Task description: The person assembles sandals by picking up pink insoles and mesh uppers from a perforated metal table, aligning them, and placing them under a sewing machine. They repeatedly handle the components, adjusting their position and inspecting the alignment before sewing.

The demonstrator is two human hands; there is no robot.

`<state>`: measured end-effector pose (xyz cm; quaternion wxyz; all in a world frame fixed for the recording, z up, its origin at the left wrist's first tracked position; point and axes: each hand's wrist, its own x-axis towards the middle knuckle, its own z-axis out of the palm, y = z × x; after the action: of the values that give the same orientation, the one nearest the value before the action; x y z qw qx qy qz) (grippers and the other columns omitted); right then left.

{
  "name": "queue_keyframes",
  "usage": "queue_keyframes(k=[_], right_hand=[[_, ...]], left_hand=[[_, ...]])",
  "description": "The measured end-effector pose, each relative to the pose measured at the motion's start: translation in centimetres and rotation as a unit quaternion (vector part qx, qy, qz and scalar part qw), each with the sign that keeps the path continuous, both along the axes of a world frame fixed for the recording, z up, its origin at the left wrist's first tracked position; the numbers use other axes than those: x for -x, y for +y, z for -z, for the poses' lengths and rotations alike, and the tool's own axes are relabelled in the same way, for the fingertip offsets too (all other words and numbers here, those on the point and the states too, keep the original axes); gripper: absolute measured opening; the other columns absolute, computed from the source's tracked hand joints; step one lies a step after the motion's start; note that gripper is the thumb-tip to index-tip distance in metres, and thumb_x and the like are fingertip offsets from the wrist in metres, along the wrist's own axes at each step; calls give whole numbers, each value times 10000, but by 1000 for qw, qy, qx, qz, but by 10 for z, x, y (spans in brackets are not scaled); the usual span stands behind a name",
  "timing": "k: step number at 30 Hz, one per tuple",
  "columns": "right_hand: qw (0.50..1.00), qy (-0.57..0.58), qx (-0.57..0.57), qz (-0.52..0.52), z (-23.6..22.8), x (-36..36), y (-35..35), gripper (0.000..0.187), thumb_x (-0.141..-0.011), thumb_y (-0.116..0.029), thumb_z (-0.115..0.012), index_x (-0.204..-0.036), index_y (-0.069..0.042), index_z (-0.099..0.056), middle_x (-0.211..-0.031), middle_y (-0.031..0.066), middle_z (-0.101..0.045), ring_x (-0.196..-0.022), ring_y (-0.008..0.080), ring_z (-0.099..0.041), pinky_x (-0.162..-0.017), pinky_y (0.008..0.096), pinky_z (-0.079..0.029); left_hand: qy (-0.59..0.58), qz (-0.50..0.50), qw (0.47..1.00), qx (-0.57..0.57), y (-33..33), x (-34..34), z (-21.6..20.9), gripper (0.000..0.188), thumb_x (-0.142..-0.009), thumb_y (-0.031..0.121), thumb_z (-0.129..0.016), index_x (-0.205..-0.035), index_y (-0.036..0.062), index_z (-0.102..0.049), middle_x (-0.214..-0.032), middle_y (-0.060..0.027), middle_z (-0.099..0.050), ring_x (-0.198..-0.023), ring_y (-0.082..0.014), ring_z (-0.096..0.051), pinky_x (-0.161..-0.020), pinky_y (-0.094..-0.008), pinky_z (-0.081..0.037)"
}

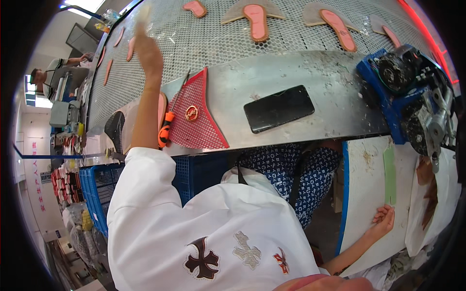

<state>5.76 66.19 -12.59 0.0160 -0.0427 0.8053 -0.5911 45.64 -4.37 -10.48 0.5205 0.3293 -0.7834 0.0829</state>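
Note:
My left hand (pixel 147 51) is stretched far out over the perforated conveyor belt (pixel 204 43); its fingertips are blurred, and whether it holds anything cannot be told. Under that forearm lie a pink insole (pixel 162 107), an orange-handled tool (pixel 166 130) and a red mesh piece (pixel 201 121) with a small gold ring (pixel 191 113) on it. My right hand (pixel 383 220) rests with loosely curled fingers on a white board (pixel 364 194), just below a green strip (pixel 390 174), and holds nothing.
A black phone (pixel 279 108) lies on the steel ledge (pixel 315 77). Pink insoles (pixel 256 22) on beige pieces ride the belt. A blue machine (pixel 407 92) stands at the right, a blue crate (pixel 97 189) at the left. Another person (pixel 48 72) works far left.

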Motion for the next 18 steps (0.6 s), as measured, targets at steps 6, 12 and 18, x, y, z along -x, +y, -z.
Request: queue_keyframes(k=[6, 12, 18], right_hand=[[999, 12, -34, 7, 2, -2, -2, 352, -1019, -320, -516, -935, -2, -641, -710, 27, -597, -548, 53, -466, -454, 184, -330], [998, 31, -44, 27, 6, -2, -5, 328, -1021, -303, -517, -937, -16, -654, -710, 16, -607, -540, 38, -463, -448, 179, -322], [998, 34, -48, 38, 10, -1, -1, 314, -1015, -264, -493, -937, -6, -653, -719, 30, -610, -536, 48, -461, -429, 179, -303]], left_hand=[[-322, -1, 879, -351, -33, -10, 95, 632, -894, 292, -503, -1501, 171, -376, -1519, -214, -367, -1372, -453, -346, -1160, -484, -250], [-332, -32, 887, -321, -100, -14, 124, 582, -943, 361, -389, -1510, 233, -363, -1548, -201, -328, -1411, -443, -296, -1171, -493, -224], [-312, -95, 891, -314, -164, 13, 117, 614, -932, 436, -401, -1486, 171, -390, -1507, -219, -375, -1363, -458, -352, -1143, -533, -254]])
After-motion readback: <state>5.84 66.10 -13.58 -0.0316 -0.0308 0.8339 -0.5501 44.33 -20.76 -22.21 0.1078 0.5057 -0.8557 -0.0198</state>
